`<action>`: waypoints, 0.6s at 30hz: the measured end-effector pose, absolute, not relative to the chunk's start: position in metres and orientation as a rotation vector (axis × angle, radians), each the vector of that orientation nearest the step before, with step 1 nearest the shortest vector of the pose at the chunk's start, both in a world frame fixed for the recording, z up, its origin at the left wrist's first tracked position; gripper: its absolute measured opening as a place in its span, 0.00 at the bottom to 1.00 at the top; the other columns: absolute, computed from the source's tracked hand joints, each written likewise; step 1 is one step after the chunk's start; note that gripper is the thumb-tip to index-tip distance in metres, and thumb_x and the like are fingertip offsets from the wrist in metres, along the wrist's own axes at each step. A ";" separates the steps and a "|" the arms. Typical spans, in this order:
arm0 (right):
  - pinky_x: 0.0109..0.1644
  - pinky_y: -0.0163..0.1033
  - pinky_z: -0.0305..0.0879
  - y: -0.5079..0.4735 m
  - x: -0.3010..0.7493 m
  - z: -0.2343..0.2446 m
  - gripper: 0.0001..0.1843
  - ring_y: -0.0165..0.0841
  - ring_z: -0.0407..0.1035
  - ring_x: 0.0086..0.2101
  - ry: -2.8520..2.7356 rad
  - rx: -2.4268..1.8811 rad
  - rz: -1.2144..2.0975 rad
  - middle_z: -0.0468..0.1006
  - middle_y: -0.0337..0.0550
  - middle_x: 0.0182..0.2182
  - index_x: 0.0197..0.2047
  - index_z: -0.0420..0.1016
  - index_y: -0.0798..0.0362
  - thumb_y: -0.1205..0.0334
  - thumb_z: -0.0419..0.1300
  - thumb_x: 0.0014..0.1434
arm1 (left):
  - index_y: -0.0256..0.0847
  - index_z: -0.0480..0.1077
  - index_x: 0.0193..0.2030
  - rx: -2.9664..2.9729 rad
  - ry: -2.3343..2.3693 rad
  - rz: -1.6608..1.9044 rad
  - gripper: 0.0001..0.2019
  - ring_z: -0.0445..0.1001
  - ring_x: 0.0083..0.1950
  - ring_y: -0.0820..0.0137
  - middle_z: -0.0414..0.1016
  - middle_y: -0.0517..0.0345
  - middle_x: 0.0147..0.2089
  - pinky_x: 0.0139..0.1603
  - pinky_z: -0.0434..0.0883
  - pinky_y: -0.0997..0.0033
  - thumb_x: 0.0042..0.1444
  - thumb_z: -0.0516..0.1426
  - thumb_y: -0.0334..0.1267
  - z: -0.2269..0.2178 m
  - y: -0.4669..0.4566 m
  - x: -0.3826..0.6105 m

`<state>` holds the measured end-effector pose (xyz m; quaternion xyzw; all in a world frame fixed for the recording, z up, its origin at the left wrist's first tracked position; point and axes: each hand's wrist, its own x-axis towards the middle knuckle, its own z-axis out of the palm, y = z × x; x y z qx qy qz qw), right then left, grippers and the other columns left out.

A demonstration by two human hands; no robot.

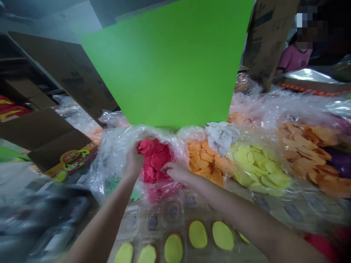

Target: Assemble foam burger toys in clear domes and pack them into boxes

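1. Open room: your hands had the space above the tray and the gap at the mouth of the clear plastic bag (pixel 109 164). Just ahead, the lower edge of a large green board (pixel 164 62) stood over the bag. To the right, the bag of orange discs (pixel 204 160) pressed against it, and beyond that lay a bag of yellow discs (pixel 257 168) and a heap of pale orange discs (pixel 304 153). A printed burger box (pixel 74 160) sat to the left.
2. Position: the red cut-out discs (pixel 155 157) lay heaped in the bag's open mouth, between your hands, above a plastic tray (pixel 172 233) holding yellow-green ovals (pixel 197 233).
3. Direction: the discs were flat and overlapped at mixed angles, so the heap had no clear long axis. The bag's mouth ran sideways across your view.
4. Your grip: your left hand (pixel 134 159) curled over the bag's rim at the heap's left side, and your right hand (pixel 177 171) lay on the red discs, its fingers (pixel 167 167) close together. You could not tell whether either was clamped on anything.
5. Hidden: plastic glare veiled the lower discs, a gray cloth (pixel 222 137) covered part of the orange bag, and the lower left was blurred. A person in a pink top (pixel 294 58) stood at the upper right, behind cardboard (pixel 267 36).
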<state>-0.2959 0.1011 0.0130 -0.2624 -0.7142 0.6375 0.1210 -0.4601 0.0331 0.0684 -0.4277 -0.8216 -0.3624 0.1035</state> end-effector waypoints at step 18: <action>0.37 0.32 0.65 0.097 -0.279 -0.005 0.17 0.26 0.68 0.29 -2.016 -0.660 1.938 0.75 0.38 0.28 0.31 0.74 0.55 0.76 0.48 0.44 | 0.41 0.62 0.57 -1.953 -1.868 -0.224 0.21 0.65 0.57 0.62 0.67 0.45 0.56 0.55 0.65 0.61 0.56 0.49 0.30 -0.008 -0.019 -0.440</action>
